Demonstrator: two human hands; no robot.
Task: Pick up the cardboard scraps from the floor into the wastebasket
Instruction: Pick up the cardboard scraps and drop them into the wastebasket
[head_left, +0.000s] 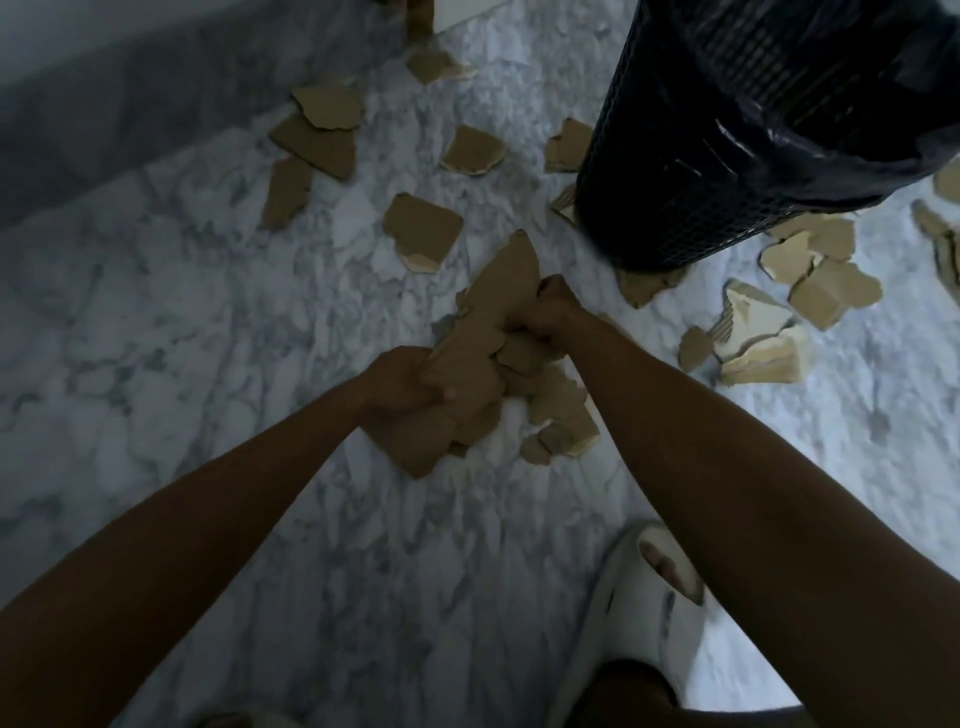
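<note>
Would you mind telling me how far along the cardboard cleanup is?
Early to midway. Nothing visibly done: the wastebasket's inside is hidden. In hand: left hand and right hand grip a bundle of scraps. Left: many scraps on the floor, like one beyond the hands.

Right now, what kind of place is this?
Probably a room in a home, though I can't tell which. Clues: a marble-patterned floor, a black mesh wastebasket lined with a black bag, and a white slipper on the person's foot.
</note>
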